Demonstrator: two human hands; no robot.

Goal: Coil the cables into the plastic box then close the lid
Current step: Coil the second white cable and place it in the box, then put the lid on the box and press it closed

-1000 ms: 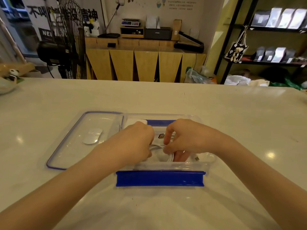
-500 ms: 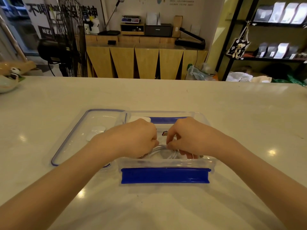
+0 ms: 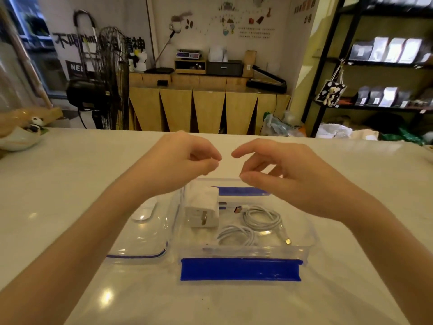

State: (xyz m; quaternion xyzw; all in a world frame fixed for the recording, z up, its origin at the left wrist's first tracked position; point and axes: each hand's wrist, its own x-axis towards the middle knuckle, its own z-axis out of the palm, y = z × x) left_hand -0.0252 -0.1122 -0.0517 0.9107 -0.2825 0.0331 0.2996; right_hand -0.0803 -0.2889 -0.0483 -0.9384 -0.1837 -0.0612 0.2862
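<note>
Now hands point(image 3: 234, 170) lifted, cables point(image 3: 253, 224) left coiled

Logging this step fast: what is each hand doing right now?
Left hand: empty, fingers loosely curled, raised above the clear plastic box.
Right hand: open, empty, also raised above the box; the coiled white cables lie inside.

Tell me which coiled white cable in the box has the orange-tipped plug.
The farther coil, right of the white charger: its orange-tipped USB plug points at the charger. The nearer coil by the front wall shows no such plug.
</note>
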